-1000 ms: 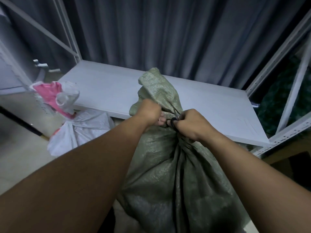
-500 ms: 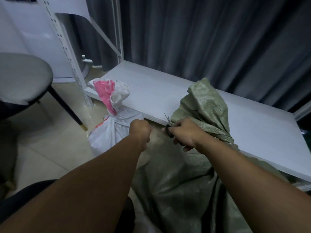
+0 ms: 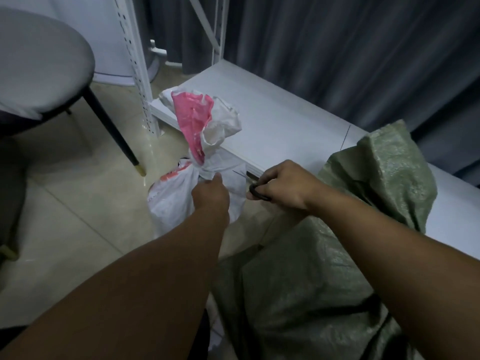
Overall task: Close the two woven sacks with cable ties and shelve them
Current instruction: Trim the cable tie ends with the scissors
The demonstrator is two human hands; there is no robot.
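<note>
The white woven sack, pink inside its flared mouth, stands on the floor against the shelf's front corner with its neck cinched. My left hand is at that neck with curled fingers, the thumb tip touching the bunched fabric; nothing shows inside the hand. My right hand grips the black handle of the scissors, whose thin blades point left toward the white sack's neck. The green woven sack leans on the shelf edge at the right, under my right forearm; its tie is hidden.
The low white shelf board runs back right, between perforated white uprights, with a grey curtain behind it. A round grey stool with black legs stands at the left on the beige tiled floor.
Both hands left the green sack's neck and swung left to the white sack. The right hand carried the scissors along. The view turned left and down.
</note>
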